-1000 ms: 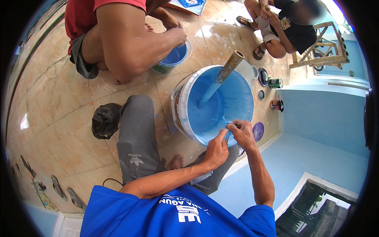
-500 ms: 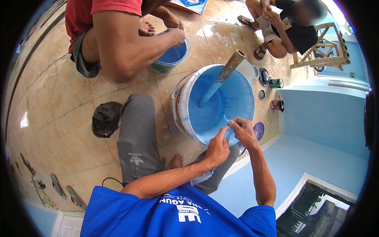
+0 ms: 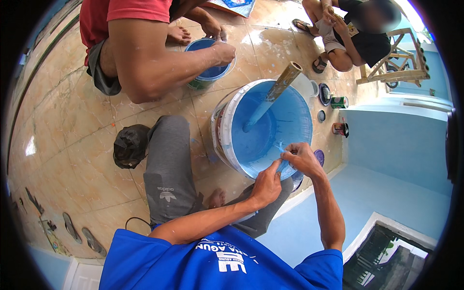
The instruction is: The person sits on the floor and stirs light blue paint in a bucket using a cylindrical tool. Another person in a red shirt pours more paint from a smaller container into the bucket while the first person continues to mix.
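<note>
A large white bucket [image 3: 223, 133] stands in front of me, its inside coated with light blue paint. A bamboo stick [image 3: 284, 81] leans in it, blue on its lower part. At the bucket's near right rim, my left hand [image 3: 267, 185] and my right hand [image 3: 303, 158] pinch a thin, crumpled light-blue piece [image 3: 281, 146]. Its frayed tip sticks up over the bucket's opening. The material cannot be made out, and fingers cover most of it. Both hands are closed, close together, the right a little farther away than the left.
Across from me, a person in a red shirt [image 3: 140, 10] works over a smaller blue-coated pail [image 3: 200, 83]. Another person [image 3: 362, 36] squats at the far right. Paint cans [image 3: 339, 102] and lids stand along the right wall. A black plastic bag [image 3: 131, 146] lies left of my leg.
My right hand has shifted slightly right, and the light-blue piece's tip stands out more. The red-shirted person's near hand has moved right over the small pail's rim.
</note>
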`<action>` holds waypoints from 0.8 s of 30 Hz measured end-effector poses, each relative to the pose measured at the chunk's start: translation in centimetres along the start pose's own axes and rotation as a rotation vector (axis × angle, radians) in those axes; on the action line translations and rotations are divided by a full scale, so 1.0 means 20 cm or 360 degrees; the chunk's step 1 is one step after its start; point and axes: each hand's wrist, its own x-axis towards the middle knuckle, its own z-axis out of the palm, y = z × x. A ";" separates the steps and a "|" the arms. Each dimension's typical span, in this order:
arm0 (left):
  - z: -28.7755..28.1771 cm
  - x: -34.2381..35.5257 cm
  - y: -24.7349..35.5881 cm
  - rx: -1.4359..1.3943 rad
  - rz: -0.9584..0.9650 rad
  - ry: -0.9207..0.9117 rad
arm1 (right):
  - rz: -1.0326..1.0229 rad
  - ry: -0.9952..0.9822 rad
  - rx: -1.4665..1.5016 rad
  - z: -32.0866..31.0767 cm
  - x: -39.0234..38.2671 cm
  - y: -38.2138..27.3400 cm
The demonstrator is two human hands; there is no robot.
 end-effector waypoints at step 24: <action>-0.04 0.00 0.06 0.0052 -0.0102 -0.0155 | -0.0281 0.0506 -0.0375 0.18 0.01 0.01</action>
